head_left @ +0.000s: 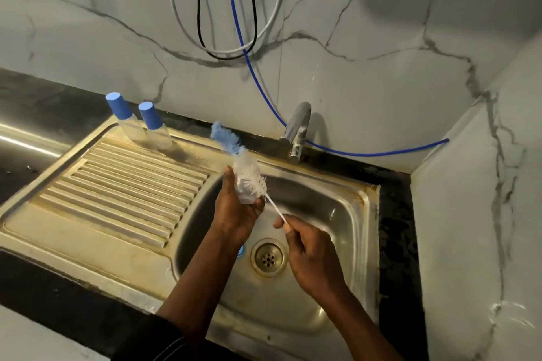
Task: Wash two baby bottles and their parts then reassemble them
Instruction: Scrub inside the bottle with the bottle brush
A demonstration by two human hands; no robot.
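Holding a bottle brush (251, 175) over a steel sink (363, 202), a person grips a clear plastic bottle part (246, 197) in the left hand (234, 217), fingers curled round it. The right hand (311, 252) pinches the brush's thin white handle. White bristles fill the part, and the blue tip pokes out beyond it. Two blue-capped baby bottles (130, 126) stand side by side at the back of the drainboard (117, 184), left of the tap (297, 129). A small blue item (241, 251) lies beside the drain, mostly hidden.
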